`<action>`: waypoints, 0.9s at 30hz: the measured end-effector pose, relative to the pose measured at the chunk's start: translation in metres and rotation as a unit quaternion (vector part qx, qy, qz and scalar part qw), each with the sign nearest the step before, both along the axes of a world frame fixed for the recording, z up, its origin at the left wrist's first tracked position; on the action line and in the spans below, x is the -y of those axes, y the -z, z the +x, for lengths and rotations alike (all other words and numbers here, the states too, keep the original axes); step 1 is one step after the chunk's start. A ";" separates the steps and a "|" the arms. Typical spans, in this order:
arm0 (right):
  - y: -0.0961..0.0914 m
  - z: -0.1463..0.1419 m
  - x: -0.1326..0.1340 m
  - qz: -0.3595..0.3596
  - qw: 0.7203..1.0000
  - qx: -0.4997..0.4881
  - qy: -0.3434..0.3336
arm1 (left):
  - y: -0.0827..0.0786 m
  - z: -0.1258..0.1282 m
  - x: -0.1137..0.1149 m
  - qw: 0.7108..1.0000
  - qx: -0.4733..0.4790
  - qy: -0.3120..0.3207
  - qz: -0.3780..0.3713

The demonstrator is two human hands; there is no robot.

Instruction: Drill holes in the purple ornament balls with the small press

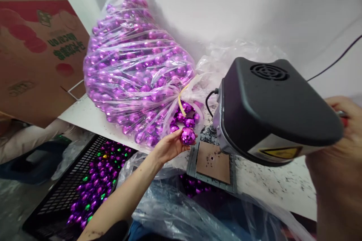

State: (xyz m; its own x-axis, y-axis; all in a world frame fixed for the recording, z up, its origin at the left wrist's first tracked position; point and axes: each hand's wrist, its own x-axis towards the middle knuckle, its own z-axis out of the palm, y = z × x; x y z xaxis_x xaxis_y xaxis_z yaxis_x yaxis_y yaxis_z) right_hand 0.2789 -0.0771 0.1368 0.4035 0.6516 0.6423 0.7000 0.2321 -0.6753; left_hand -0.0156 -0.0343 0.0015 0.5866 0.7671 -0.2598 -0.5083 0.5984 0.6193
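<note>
A shiny purple faceted ball [188,136] is pinched in the fingertips of my left hand [169,146], in front of the mouth of a clear plastic bag [135,56] full of similar purple balls. To the right stands a benchtop machine [271,109] with a black housing, a fan grille and a yellow warning label. Below its head lies a brown square pad [213,162] with a small hole, on a grey metal base. At the right edge, my right hand [339,120] is closed around a handle with a red part showing; the housing hides most of the fingers.
A black crate [56,196] at lower left holds purple balls and several green ones. A printed cardboard box [36,45] stands at left, near another person's sleeve [17,147]. Clear plastic [169,203] hangs over the table's front edge. Dark scraps [271,180] litter the white tabletop.
</note>
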 end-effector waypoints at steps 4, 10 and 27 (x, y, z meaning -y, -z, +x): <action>-0.006 -0.005 -0.003 0.030 0.999 -0.032 -0.023 | 0.015 0.014 0.019 0.998 -0.006 0.031 -0.047; -0.007 -0.007 -0.001 0.040 0.998 -0.041 -0.034 | 0.033 0.034 0.037 0.993 -0.010 0.045 -0.112; -0.006 -0.010 -0.003 0.049 0.997 -0.032 -0.048 | 0.030 0.040 0.045 1.000 -0.011 -0.009 -0.001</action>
